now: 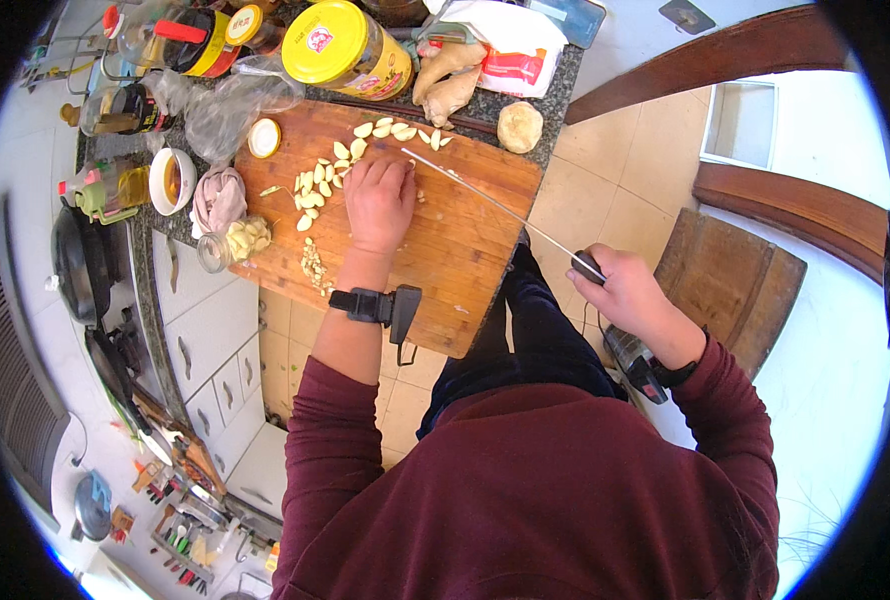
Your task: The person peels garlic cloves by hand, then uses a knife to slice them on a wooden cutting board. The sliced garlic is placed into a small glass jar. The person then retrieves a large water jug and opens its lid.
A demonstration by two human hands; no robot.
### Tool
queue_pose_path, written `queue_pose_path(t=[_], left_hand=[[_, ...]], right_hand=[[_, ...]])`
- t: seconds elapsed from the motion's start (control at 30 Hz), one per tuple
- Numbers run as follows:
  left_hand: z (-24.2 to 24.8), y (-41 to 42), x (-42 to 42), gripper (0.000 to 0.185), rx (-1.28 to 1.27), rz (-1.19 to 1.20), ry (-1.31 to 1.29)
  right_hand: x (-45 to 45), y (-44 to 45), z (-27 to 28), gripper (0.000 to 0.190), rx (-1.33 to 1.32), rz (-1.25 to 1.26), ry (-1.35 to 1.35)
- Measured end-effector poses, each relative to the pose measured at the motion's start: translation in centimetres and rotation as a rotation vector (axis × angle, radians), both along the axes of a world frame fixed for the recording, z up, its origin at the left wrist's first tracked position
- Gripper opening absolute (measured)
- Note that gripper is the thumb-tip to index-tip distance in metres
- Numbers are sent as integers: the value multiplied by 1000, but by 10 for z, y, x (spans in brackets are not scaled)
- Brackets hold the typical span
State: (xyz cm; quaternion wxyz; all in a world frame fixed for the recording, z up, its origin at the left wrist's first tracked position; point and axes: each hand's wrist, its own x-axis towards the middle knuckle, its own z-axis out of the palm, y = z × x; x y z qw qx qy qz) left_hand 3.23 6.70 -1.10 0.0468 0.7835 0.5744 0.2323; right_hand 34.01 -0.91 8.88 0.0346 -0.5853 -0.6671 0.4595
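My left hand (379, 199) is curled down on a wooden cutting board (445, 277), and the pale edge of a garlic clove (413, 162) shows at its fingertips. In my right hand (625, 289) is the dark handle of a kitchen knife (490, 201). The thin blade reaches left across the board, its tip beside my left fingers. Peeled garlic cloves (317, 180) lie in a curved row left of and beyond my left hand. Nearer the board's left edge is a small heap of garlic trimmings (312, 266). A glass jar (215, 253) lies tipped with garlic slices (248, 238) at its mouth.
A white jar lid (264, 138) rests on the board's far left corner. Behind are a large yellow-lidded jar (347, 52), ginger (449, 79), a round pale root or bulb (520, 127) and plastic bags (227, 109). A bowl (172, 180) and a cloth (220, 199) stand left.
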Motion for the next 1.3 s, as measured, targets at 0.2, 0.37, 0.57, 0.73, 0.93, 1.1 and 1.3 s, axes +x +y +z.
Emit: queue_pose_path(t=[0.2, 0.37, 0.57, 0.73, 0.93, 1.1, 1.3], left_hand=[[-6, -4, 0, 14, 67, 11, 24], [-7, -5, 1, 13, 59, 17, 24], [-8, -4, 1, 13, 40, 22, 17], [-10, -4, 1, 12, 77, 17, 16], [4, 4, -20, 14, 86, 190, 147], [14, 18, -8, 20, 22, 85, 100], [12, 24, 9, 21, -78, 24, 151]], right_hand=[[-9, 7, -4, 29, 43, 67, -34], [-9, 8, -4, 27, 17, 71, -40], [-11, 11, 3, 27, 17, 94, -42], [-19, 17, 3, 27, 28, 140, -128], [-16, 9, -11, 27, 46, 94, -64], [-5, -8, -15, 23, 28, -58, 84], [-1, -7, -5, 24, 30, -157, 124]])
